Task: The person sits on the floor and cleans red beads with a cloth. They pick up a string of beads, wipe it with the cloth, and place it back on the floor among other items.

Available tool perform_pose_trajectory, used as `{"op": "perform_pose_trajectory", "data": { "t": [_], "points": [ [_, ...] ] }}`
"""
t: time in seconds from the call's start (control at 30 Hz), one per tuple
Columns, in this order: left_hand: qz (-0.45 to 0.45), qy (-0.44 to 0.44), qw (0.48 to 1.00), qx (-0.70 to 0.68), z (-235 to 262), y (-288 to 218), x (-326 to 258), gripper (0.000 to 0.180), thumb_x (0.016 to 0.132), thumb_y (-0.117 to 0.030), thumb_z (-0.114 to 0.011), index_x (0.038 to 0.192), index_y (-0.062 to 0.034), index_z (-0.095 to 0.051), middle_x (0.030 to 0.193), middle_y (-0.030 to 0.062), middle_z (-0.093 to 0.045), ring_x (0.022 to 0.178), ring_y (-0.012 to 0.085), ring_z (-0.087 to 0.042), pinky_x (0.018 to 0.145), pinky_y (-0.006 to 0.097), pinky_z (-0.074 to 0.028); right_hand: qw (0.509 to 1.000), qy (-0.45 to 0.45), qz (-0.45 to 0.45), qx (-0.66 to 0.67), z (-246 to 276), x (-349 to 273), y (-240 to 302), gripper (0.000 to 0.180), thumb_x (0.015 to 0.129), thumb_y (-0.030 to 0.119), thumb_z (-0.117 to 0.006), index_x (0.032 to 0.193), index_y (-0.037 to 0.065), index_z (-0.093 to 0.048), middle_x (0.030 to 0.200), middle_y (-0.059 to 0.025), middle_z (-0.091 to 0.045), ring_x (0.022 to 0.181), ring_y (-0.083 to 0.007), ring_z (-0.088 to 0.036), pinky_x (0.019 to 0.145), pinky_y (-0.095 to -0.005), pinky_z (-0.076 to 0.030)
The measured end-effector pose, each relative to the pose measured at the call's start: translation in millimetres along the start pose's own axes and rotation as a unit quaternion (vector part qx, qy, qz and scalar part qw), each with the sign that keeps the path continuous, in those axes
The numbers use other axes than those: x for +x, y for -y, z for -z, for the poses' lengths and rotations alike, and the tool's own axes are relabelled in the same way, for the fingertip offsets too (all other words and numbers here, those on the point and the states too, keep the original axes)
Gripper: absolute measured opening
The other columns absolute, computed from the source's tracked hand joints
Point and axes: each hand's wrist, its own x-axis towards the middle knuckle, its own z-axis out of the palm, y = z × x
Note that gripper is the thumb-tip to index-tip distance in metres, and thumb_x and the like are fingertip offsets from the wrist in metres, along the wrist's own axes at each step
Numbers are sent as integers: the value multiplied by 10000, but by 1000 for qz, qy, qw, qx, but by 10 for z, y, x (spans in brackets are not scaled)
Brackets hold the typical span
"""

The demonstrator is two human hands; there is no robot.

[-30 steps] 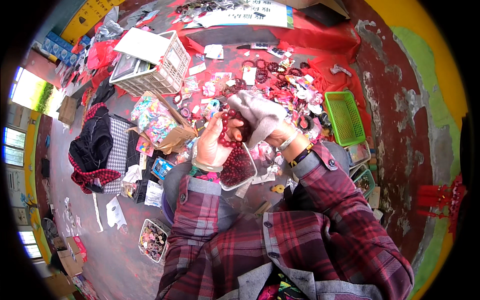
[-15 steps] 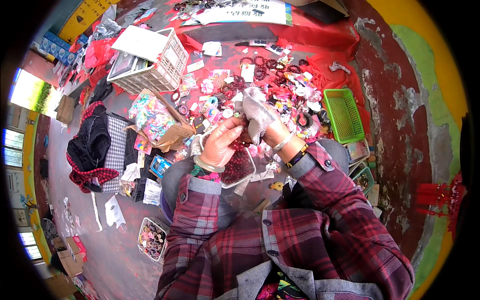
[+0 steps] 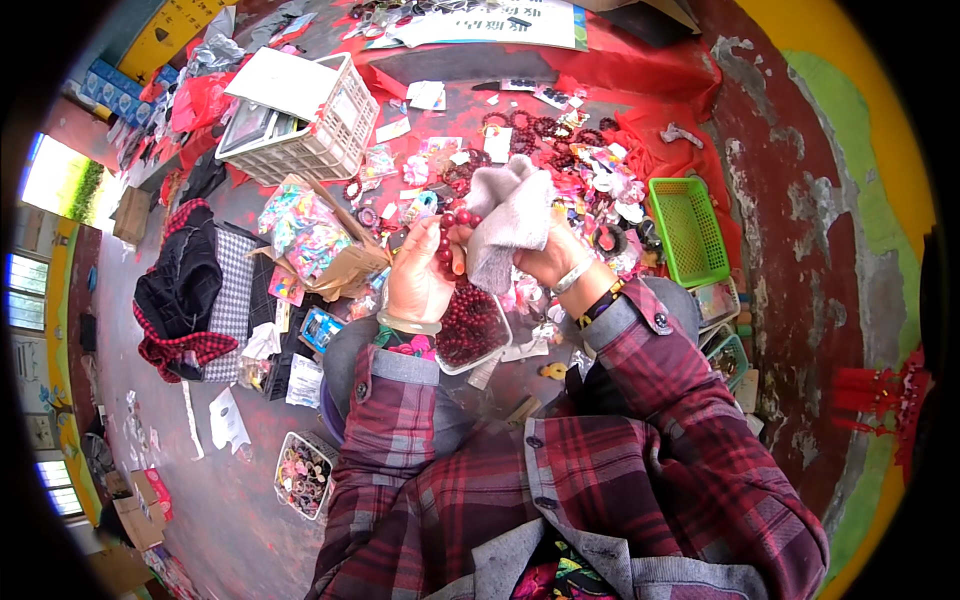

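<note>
Between thumb and fingers, my left hand (image 3: 420, 275) pinches a dark red bead bracelet (image 3: 449, 240) that hangs in a curve. My right hand (image 3: 558, 250) grips a greyish-pink cloth (image 3: 512, 222), which is bunched up and covers some of its fingers. The cloth is close to the beads; I cannot tell whether it touches them. Below my hands, near my lap, a clear plastic tub (image 3: 490, 360) holds many more dark red beads. Beyond, a heap of hair ties and trinkets (image 3: 610, 190) spreads over red cloth.
To the right lies a green plastic basket (image 3: 688, 230). A white crate (image 3: 300, 150) stands at the far left, and a cardboard box (image 3: 345, 265) with bagged colourful pieces is nearer. A small white basket of trinkets (image 3: 305, 478) sits on the floor beside a checked case (image 3: 232, 300).
The beads have come up into view in my left hand, which has turned and shifted slightly left. The cloth in my right hand has opened out and changed shape.
</note>
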Motion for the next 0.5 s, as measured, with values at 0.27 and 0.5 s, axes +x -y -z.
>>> {"op": "perform_pose_trajectory", "data": {
  "t": [0.27,0.5],
  "points": [
    [28,-25,998,-48,-58,-78,-22,201,928,-171,-473,1095,-67,-513,1039,124,-587,871,235,-594,774,357,-478,996,88,-12,-24,70,-44,46,604,787,407,-651,1240,74,-428,1085,-103,-545,964,-247,-579,816,-383,-500],
    [23,-56,998,-22,-86,86,-20,176,917,-127,-491,1079,-58,-506,1034,52,-576,952,155,-555,755,276,-447,991,50,-10,-121,196,-21,-197,242,868,188,-576,1065,51,-545,887,-22,-595,762,-138,-597,665,-277,-503]
  ]
}}
